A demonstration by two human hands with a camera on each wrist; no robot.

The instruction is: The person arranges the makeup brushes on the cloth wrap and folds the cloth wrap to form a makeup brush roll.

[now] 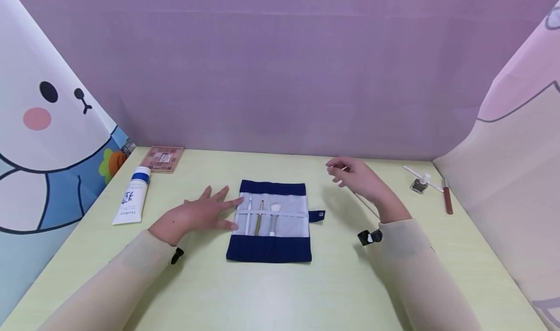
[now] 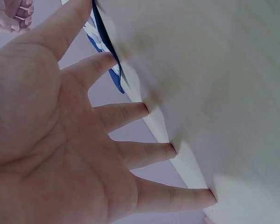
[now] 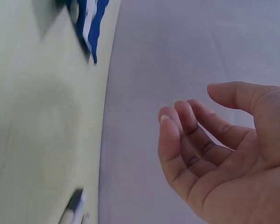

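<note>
An unrolled navy brush roll (image 1: 269,249) with a pale lining lies on the table. Its band holds a white pencil-like stick (image 1: 249,217), an olive-gold stick (image 1: 259,219) and a white fan-tipped brush (image 1: 274,219). My left hand (image 1: 199,217) is spread beside the roll, with thumb and index finger at its left edge. Fingertips (image 2: 168,150) rest on the tabletop. Raised above the table right of the roll, my right hand (image 1: 356,178) has loosely bent fingers (image 3: 170,140) and holds nothing. Below it a slim stick (image 1: 366,204) is partly hidden by the wrist.
At the left are a white tube (image 1: 132,200) with a blue band and a pink checkered palette (image 1: 162,159). At the right lie a small dark bottle (image 1: 419,185) with a white cap, a white stick (image 1: 411,171) and a brown-handled tool (image 1: 447,200). The roll's strap (image 1: 317,216) points right.
</note>
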